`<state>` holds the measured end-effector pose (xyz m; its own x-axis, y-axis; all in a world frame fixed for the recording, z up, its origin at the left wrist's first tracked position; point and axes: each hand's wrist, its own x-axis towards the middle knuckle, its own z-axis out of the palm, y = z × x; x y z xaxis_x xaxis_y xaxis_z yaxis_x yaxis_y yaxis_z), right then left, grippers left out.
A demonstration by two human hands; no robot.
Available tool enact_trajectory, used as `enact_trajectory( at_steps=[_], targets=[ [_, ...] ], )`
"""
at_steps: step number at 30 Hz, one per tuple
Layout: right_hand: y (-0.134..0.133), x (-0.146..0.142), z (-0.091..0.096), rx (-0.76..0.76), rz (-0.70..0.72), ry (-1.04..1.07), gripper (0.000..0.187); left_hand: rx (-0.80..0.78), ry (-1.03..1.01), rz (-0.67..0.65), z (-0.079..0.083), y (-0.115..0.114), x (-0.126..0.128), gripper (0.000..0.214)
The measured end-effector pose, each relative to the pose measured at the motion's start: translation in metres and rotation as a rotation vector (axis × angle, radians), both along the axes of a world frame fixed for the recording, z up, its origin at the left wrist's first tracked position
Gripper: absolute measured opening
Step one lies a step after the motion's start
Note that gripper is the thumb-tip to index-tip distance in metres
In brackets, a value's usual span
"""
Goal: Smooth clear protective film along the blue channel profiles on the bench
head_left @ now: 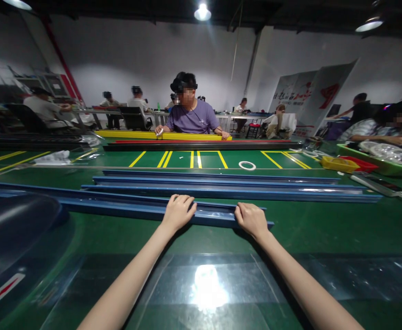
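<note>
A long blue channel strip lies across the green table in front of me, running off to the left. My left hand grips it from above, fingers over its far edge and thumb inside the channel. Close to its right end, my right hand is closed around the same strip. Just beyond lie more blue channel strips, roughly parallel and apart from my hands. The undersides of both hands are hidden.
Clear plastic film covers the near table. At left sits a dark blue rounded object. Farther off are a white ring, black strips, a yellow strip held by a person opposite, and a green tray at right.
</note>
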<state>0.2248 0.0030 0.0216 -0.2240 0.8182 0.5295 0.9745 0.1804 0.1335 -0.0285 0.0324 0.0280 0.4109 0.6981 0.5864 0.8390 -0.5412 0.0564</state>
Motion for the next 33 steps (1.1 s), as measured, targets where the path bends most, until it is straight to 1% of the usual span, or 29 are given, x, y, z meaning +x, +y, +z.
enact_trajectory(
  at_steps=[3,6,13,16,23,33],
  targets=[
    [0.002,-0.011,0.002,-0.014,-0.002,0.004,0.032,-0.002,0.025,0.01,-0.005,-0.005,0.022,0.03],
    [0.0,-0.014,0.003,-0.025,0.0,0.032,0.031,0.016,0.043,0.066,-0.012,-0.008,0.032,0.032],
    [-0.011,-0.008,0.006,-0.053,0.035,0.062,0.031,0.082,0.046,0.11,-0.019,-0.014,0.033,0.031],
    [-0.012,-0.008,0.005,-0.047,0.024,0.061,0.031,0.102,0.046,0.116,-0.021,-0.015,0.033,0.03],
    [-0.01,-0.007,0.001,-0.038,0.023,0.059,0.032,0.134,0.034,0.078,-0.024,-0.014,0.031,0.032],
    [-0.014,-0.005,0.001,-0.078,0.034,0.047,0.033,0.145,0.042,0.119,-0.03,-0.02,0.031,0.036]
  ],
)
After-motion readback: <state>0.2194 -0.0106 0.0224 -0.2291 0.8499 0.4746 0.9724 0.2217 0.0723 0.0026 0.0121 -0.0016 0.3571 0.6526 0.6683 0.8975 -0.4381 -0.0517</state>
